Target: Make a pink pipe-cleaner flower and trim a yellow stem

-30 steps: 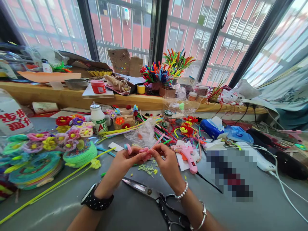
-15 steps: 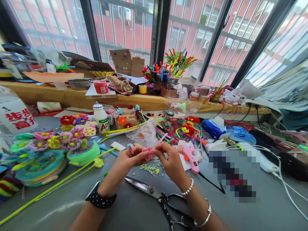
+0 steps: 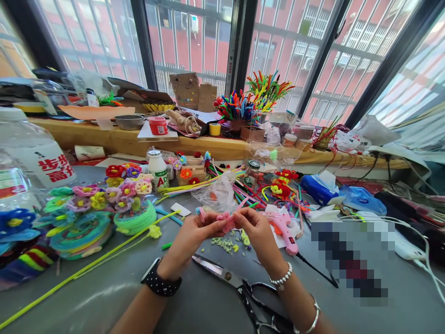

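Both of my hands meet over the grey table and pinch a pink pipe cleaner (image 3: 226, 221) bent into small loops. My left hand (image 3: 192, 237), with a black dotted watch on the wrist, grips its left part; a pink curled end sticks up above the fingers. My right hand (image 3: 256, 231), wearing a bead bracelet and a bangle, holds the right part, from which a straight pink end points up and right. Green and yellow trimmings (image 3: 225, 243) lie on the table just under the hands.
Black-handled scissors (image 3: 239, 286) lie open below my wrists. A pink glue gun (image 3: 285, 226) rests right of my right hand. Pipe-cleaner flowers on green coils (image 3: 104, 208) fill the left side. A long yellow-green stem (image 3: 86, 266) runs diagonally. Bottles, loose pipe cleaners and cables crowd the back and right.
The view has shifted so everything sits a little further right and lower. My hands keep the same pinch on the pink pipe cleaner, with only small finger movement.
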{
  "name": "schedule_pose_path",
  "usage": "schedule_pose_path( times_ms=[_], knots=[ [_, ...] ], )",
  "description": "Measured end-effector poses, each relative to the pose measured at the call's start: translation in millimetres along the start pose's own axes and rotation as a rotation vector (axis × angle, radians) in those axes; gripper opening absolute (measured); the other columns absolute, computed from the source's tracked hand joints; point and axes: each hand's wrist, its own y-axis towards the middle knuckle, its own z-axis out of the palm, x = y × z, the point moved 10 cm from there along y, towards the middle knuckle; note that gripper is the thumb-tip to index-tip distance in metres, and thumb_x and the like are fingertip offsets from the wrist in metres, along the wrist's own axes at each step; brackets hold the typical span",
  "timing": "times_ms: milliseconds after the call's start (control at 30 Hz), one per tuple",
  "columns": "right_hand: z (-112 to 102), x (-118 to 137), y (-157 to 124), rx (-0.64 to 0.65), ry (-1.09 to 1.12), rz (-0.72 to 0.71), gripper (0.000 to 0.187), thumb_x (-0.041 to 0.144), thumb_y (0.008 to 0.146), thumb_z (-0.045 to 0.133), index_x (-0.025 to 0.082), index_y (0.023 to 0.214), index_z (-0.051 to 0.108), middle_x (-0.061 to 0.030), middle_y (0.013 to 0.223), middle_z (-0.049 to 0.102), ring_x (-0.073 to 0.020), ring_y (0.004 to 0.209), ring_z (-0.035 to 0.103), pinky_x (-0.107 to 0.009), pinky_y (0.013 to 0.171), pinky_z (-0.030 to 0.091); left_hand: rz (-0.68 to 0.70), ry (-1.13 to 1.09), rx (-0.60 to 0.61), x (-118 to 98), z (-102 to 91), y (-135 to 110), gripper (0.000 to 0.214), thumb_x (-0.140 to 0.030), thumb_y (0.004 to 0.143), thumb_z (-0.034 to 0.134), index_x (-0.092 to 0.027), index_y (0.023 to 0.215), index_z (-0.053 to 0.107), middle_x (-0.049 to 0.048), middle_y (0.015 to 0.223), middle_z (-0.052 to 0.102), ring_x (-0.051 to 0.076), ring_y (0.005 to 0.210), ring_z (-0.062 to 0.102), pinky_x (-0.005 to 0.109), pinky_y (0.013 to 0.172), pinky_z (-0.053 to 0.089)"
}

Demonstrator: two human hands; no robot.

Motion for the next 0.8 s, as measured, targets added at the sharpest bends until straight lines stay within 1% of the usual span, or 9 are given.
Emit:
schedule_pose_path(
  times_ms=[200,400,600,700,800],
  knots=[
    [2.0,-3.0,-0.6,0.011,0.003,0.033,0.019,0.033,0.073,0.052,0.014,0.070,0.055,0.0002,0.065,0.053,-0.0114,0.061,0.049,-0.023,0.060,0.041,0.014,0.001,-0.007,0.2,-0.4,0.8,0.020,-0.028,0.059,0.065,-0.014,0.074,0.064,0.0030,0.073,0.066,0.014,0.070,0.058,0.024,0.070,0.044],
    [3.2,0.6,-0.8,0.011,0.032,0.013,0.019,0.033,0.072,0.055,0.015,0.069,0.054,0.0011,0.064,0.052,-0.0110,0.061,0.048,-0.023,0.060,0.041,0.044,0.028,0.003,-3.6,2.0,-0.6,0.018,-0.028,0.060,0.064,-0.013,0.072,0.063,0.0023,0.071,0.065,0.013,0.069,0.057,0.023,0.069,0.043],
    [5.7,-6.3,-2.5,0.014,0.103,0.073,0.018,0.032,0.071,0.055,0.014,0.070,0.054,0.0012,0.064,0.052,-0.0102,0.061,0.048,-0.022,0.060,0.040,0.055,0.037,0.009,-5.1,1.5,-0.4,0.016,-0.027,0.061,0.064,-0.013,0.071,0.062,0.0009,0.069,0.063,0.012,0.068,0.055,0.021,0.066,0.043],
    [6.8,-5.4,-2.9,0.017,0.114,0.062,0.017,0.031,0.071,0.055,0.015,0.069,0.053,0.0020,0.064,0.051,-0.0098,0.060,0.048,-0.021,0.059,0.040,0.057,0.035,0.023,-4.4,1.6,0.6,0.016,-0.027,0.062,0.063,-0.014,0.071,0.061,0.0002,0.068,0.063,0.011,0.067,0.055,0.020,0.066,0.043],
    [7.1,-1.6,-0.3,0.025,0.072,0.032,0.016,0.031,0.073,0.054,0.016,0.069,0.054,0.0019,0.064,0.052,-0.0101,0.061,0.049,-0.021,0.059,0.040,0.041,0.024,0.011,-1.8,-0.3,1.7,0.017,-0.028,0.064,0.062,-0.014,0.073,0.061,0.0007,0.071,0.064,0.012,0.071,0.057,0.022,0.070,0.043]
  ],
)
